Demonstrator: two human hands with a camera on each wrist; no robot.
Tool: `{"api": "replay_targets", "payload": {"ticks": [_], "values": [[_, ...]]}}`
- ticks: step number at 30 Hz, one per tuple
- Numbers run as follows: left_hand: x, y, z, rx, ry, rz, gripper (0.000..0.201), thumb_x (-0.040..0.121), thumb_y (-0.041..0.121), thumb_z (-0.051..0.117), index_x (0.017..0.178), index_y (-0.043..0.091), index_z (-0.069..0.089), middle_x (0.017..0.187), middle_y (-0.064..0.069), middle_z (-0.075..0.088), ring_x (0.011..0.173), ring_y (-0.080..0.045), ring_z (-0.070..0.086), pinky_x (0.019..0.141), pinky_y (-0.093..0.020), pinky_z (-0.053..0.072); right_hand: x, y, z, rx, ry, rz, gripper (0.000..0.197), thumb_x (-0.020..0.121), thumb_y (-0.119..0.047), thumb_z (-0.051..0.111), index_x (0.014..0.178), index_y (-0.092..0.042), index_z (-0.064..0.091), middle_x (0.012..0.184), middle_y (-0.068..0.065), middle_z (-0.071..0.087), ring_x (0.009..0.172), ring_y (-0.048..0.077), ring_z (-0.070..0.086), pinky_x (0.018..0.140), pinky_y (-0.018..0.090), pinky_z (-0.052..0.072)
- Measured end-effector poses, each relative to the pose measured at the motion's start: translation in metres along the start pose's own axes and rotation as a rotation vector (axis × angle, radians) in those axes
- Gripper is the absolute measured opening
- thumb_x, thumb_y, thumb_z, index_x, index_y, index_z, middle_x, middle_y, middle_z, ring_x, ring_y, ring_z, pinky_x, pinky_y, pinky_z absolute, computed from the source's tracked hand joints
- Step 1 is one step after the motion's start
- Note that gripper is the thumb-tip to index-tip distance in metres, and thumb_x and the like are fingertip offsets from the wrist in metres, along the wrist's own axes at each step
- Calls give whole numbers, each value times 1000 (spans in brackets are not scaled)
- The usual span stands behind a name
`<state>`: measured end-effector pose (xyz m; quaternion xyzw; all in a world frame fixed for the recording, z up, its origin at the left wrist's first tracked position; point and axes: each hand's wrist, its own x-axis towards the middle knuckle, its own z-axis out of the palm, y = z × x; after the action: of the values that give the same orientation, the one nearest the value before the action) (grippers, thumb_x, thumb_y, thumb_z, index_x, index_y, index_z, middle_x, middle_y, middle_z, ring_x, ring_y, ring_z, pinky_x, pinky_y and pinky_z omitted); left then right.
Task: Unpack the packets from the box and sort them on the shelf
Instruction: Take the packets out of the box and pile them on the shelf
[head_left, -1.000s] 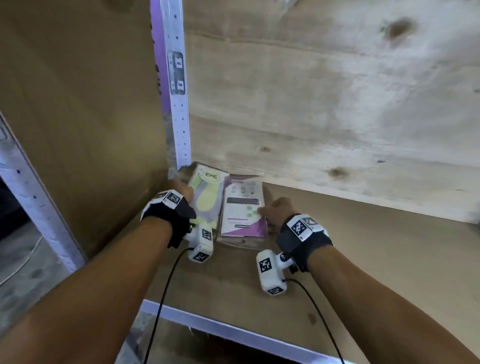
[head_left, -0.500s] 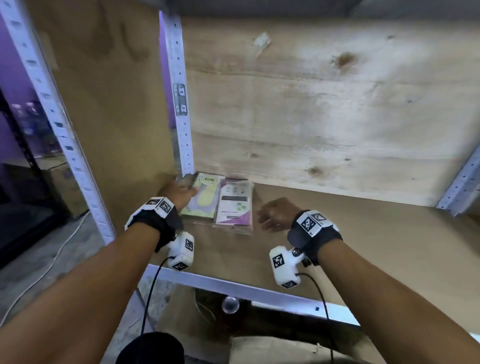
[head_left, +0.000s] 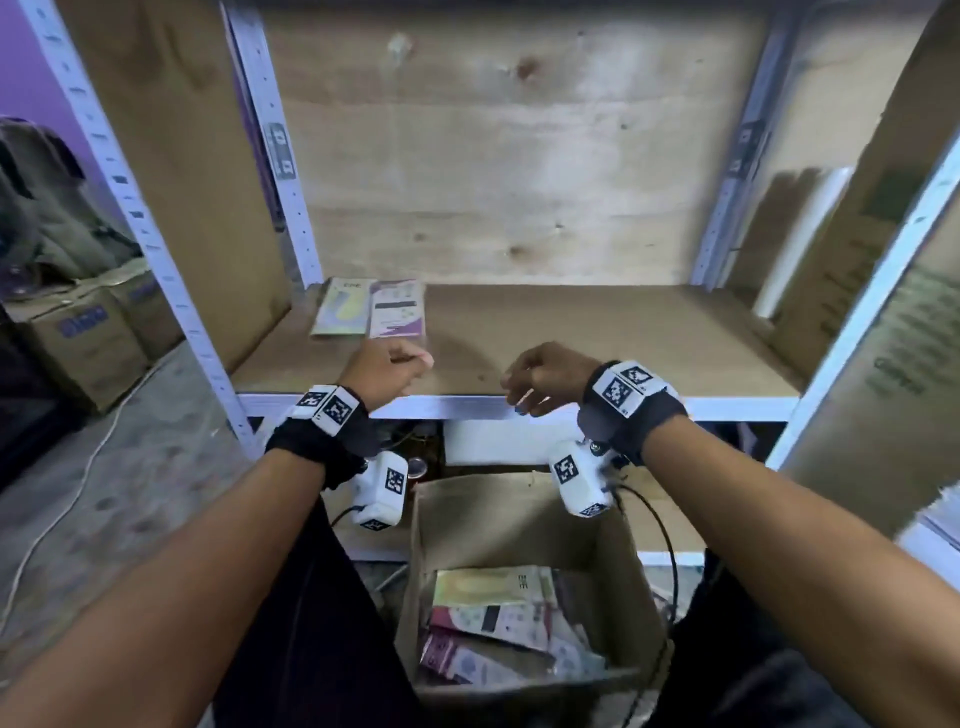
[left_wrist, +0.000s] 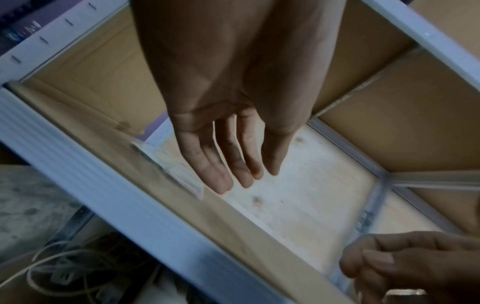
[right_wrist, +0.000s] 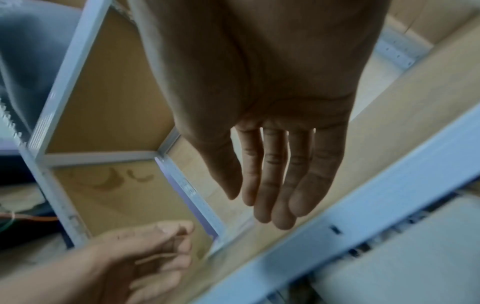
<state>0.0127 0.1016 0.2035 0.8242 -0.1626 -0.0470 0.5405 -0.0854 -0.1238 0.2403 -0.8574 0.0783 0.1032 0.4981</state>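
Two flat packets lie side by side at the back left of the shelf board: a green and yellow packet and a white and purple packet. My left hand hovers empty above the shelf's front edge, fingers relaxed. My right hand hangs empty over the front rail, fingers nearly straight. Below them an open cardboard box on the floor holds several more packets.
White metal uprights frame the shelf, with a plywood back and cardboard side panels. The front rail runs under my hands. Cardboard boxes stand at the left on the concrete floor, and a white cable crosses it.
Both hands have let go of the two packets and drawn back from the back left corner to the shelf's front edge. The view has pulled back and the box below has come into sight.
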Motion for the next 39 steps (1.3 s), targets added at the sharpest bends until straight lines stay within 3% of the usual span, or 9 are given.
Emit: {"api": "replay_targets", "payload": {"ticks": [4,9,15,21,25,28,33,35,39], "values": [[-44,-15,46,12,-156,-100,16,87,5,69,76,17,67,80,-9,67,62,-17,58,61,-24,53,-31,59,19,-159,-30,51,6,92,-10,60,89,-8,65,76,6,70,59,16,66,49,20,52],[-69,-50,91,96,-322,-212,11,92,8,65,80,7,66,74,-14,63,57,-18,55,56,-25,50,-35,126,35,-265,-112,102,9,91,-10,62,93,-4,68,79,8,72,65,20,67,64,29,57],[-70,-99,143,153,-432,-405,26,101,10,47,83,1,63,69,-9,57,55,-17,48,54,-22,44,-11,188,51,-292,-149,190,7,93,-11,62,90,-7,67,50,-10,66,44,1,62,58,23,56],[-59,-154,187,196,-479,-523,30,102,17,46,82,6,66,70,-4,63,57,-15,55,56,-24,49,23,234,81,-317,-253,283,14,95,-5,57,90,-8,70,94,12,74,76,22,68,83,34,58],[-52,-188,204,201,-479,-642,31,98,16,53,73,7,68,68,-10,64,51,-20,54,54,-27,47,43,251,97,-302,-332,360,20,94,-7,58,109,2,68,106,20,73,72,25,66,53,25,53],[-48,-209,213,218,-493,-700,36,99,16,49,66,11,61,64,-6,61,47,-17,52,46,-21,43,60,265,109,-330,-349,394,21,94,-12,60,109,2,67,99,16,75,72,24,66,46,19,51],[-44,-232,216,130,-459,-833,35,100,11,47,67,10,58,62,-6,56,31,-9,49,37,-15,36,80,298,127,-367,-350,454,27,95,-16,57,114,0,67,108,17,73,92,26,73,63,25,56],[-42,-242,217,138,-440,-842,32,98,12,49,67,11,58,69,-8,59,45,-16,54,47,-22,40,85,315,134,-385,-327,504,31,94,-16,58,120,1,65,115,18,69,100,28,70,63,23,52],[-38,-249,217,194,-414,-812,23,96,20,51,81,10,64,73,-8,64,64,-25,60,63,-32,49,91,344,146,-534,-308,564,52,94,-30,57,139,-6,48,134,22,58,117,36,61,96,41,52]]}}
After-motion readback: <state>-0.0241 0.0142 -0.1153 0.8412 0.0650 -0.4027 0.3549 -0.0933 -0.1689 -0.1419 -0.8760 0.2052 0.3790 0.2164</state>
